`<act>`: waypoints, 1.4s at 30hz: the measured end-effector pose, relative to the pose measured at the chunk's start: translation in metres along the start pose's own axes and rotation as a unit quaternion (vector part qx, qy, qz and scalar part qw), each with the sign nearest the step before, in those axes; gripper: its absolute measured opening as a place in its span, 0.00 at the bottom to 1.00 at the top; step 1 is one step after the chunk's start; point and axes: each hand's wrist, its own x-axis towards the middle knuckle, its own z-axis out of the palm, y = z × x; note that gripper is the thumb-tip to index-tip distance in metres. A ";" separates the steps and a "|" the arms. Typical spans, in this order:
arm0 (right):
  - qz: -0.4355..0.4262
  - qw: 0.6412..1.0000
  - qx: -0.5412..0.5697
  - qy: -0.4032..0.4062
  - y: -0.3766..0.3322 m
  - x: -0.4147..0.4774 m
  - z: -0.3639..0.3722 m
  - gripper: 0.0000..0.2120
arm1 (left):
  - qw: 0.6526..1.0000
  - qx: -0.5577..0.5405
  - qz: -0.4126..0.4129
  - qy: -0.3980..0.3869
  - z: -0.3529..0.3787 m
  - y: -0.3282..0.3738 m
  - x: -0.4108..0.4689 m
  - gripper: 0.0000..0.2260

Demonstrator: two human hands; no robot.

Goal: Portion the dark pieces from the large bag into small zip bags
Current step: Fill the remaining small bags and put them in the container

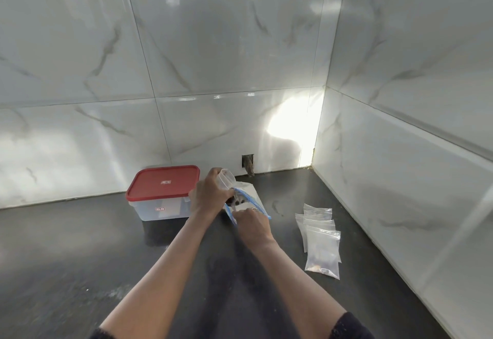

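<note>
My left hand grips a clear plastic cup, tilted with its mouth at the opening of a large zip bag that has a blue seal strip. Dark pieces show inside the bag's mouth. My right hand pinches the near edge of that bag and holds it open on the black counter. To the right lie several small clear zip bags in an overlapping stack; the nearest one has some dark pieces at its bottom.
A clear box with a red lid stands left of my hands against the marble wall. The black counter ends at tiled walls behind and on the right. A small hole is in the back wall.
</note>
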 end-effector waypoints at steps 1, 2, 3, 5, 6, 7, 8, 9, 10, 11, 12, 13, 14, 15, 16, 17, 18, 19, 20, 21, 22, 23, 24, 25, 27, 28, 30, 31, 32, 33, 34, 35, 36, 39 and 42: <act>0.016 1.000 0.014 0.009 0.002 0.000 0.001 0.18 | 1.000 -0.001 -0.001 -0.002 0.000 -0.001 -0.001 0.23; 0.035 0.999 0.031 0.023 0.003 0.000 0.001 0.20 | 1.000 -0.008 -0.002 -0.004 0.001 -0.002 -0.002 0.23; 0.050 0.997 0.046 0.034 0.003 0.001 -0.001 0.23 | 1.000 -0.019 -0.001 -0.005 0.001 -0.002 -0.003 0.22; 0.082 0.994 0.067 0.038 0.003 0.004 -0.003 0.25 | 0.999 -0.035 0.001 -0.008 0.001 0.000 -0.005 0.21; 0.099 0.992 0.067 0.032 0.002 0.006 -0.003 0.24 | 0.999 -0.039 0.004 -0.010 0.002 0.001 -0.004 0.21; 0.113 0.991 0.067 0.024 0.000 0.008 -0.004 0.23 | 0.999 -0.040 0.009 -0.010 0.002 0.002 -0.003 0.21; 0.122 0.990 0.068 0.019 -0.002 0.011 -0.003 0.21 | 0.999 -0.041 0.013 -0.009 0.002 0.003 -0.002 0.21; 0.129 0.989 0.072 0.012 -0.004 0.013 -0.003 0.20 | 0.999 -0.044 0.016 -0.009 0.002 0.005 -0.001 0.21; 0.133 0.988 0.080 0.005 -0.006 0.016 -0.003 0.18 | 0.999 -0.048 0.016 -0.009 0.003 0.006 0.001 0.21; 0.136 0.987 0.085 -0.003 -0.008 0.019 -0.004 0.17 | 0.999 -0.052 0.015 -0.008 0.003 0.007 0.002 0.21; 0.140 0.986 0.093 -0.009 -0.009 0.022 -0.005 0.16 | 0.998 -0.056 0.014 -0.007 0.005 0.009 0.002 0.20; 0.144 0.984 0.107 -0.015 -0.010 0.025 -0.006 0.15 | 0.998 -0.059 0.012 -0.004 0.005 0.010 0.002 0.19; 0.149 0.981 0.119 -0.020 -0.009 0.027 -0.007 0.15 | 0.998 -0.060 0.009 0.000 0.006 0.011 0.001 0.19; 0.152 0.980 0.123 -0.024 -0.009 0.029 -0.007 0.15 | 0.998 -0.055 0.005 0.005 0.006 0.011 0.000 0.19; 0.155 0.980 0.120 -0.030 -0.008 0.030 -0.008 0.15 | 0.999 -0.048 0.001 0.010 0.006 0.011 0.000 0.19; 0.158 0.980 0.113 -0.039 -0.006 0.031 -0.009 0.15 | 0.999 -0.041 -0.003 0.013 0.007 0.010 -0.001 0.19; 0.158 0.981 0.107 -0.043 -0.004 0.032 -0.009 0.15 | 0.999 -0.041 -0.006 0.016 0.008 0.007 -0.002 0.20; 0.159 0.981 0.103 -0.045 -0.001 0.033 -0.009 0.15 | 0.999 -0.044 -0.009 0.016 0.009 0.005 -0.003 0.20; 0.157 0.981 0.101 -0.048 0.001 0.034 -0.008 0.14 | 0.999 -0.049 -0.012 0.016 0.009 0.003 -0.003 0.20; 0.152 0.982 0.097 -0.052 0.002 0.034 -0.009 0.14 | 0.998 -0.054 -0.016 0.017 0.009 0.002 -0.003 0.20; 0.148 0.983 0.100 -0.052 0.004 0.035 -0.009 0.14 | 0.998 -0.056 -0.020 0.018 0.009 0.001 -0.003 0.20; 0.143 0.983 0.101 -0.052 0.005 0.035 -0.010 0.14 | 0.998 -0.058 -0.023 0.020 0.009 0.001 -0.004 0.20; 0.141 0.983 0.104 -0.050 0.006 0.036 -0.010 0.15 | 0.998 -0.061 -0.024 0.020 0.009 0.002 -0.004 0.20; 0.141 0.983 0.106 -0.046 0.008 0.036 -0.010 0.15 | 0.997 -0.065 -0.023 0.019 0.009 0.004 -0.004 0.19; 0.141 0.984 0.109 -0.026 0.009 0.035 -0.009 0.15 | 0.997 -0.072 -0.022 0.018 0.008 0.005 -0.004 0.19; 0.143 0.984 0.106 -0.015 0.010 0.035 -0.007 0.15 | 0.997 -0.072 -0.020 0.018 0.009 0.005 -0.005 0.19; 0.154 0.983 0.096 -0.009 0.011 0.034 -0.005 0.15 | 0.998 -0.061 -0.016 0.019 0.010 0.005 -0.006 0.21; 0.158 0.983 0.096 -0.011 0.012 0.033 -0.004 0.15 | 0.998 -0.056 -0.016 0.019 0.011 0.005 -0.006 0.21; 0.159 0.982 0.101 -0.016 0.013 0.033 -0.004 0.15 | 0.998 -0.055 -0.016 0.019 0.011 0.004 -0.007 0.21; 0.159 0.982 0.101 -0.023 0.012 0.034 -0.004 0.15 | 0.998 -0.057 -0.017 0.018 0.011 0.003 -0.007 0.21; 0.153 0.983 0.100 -0.025 0.011 0.034 -0.004 0.16 | 0.998 -0.060 -0.019 0.020 0.011 0.002 -0.007 0.21; 0.145 0.984 0.101 -0.023 0.010 0.035 -0.005 0.16 | 0.998 -0.062 -0.023 0.022 0.010 0.000 -0.007 0.21; 0.137 0.985 0.098 -0.022 0.008 0.035 -0.005 0.16 | 0.997 -0.064 -0.026 0.024 0.009 -0.001 -0.007 0.20; 0.118 0.989 0.085 -0.028 0.001 0.034 -0.008 0.14 | 0.997 -0.063 -0.030 0.030 0.004 -0.001 -0.006 0.19; 0.093 0.992 0.080 -0.033 -0.009 0.035 -0.014 0.13 | 0.997 -0.065 -0.022 0.039 -0.001 -0.005 -0.003 0.19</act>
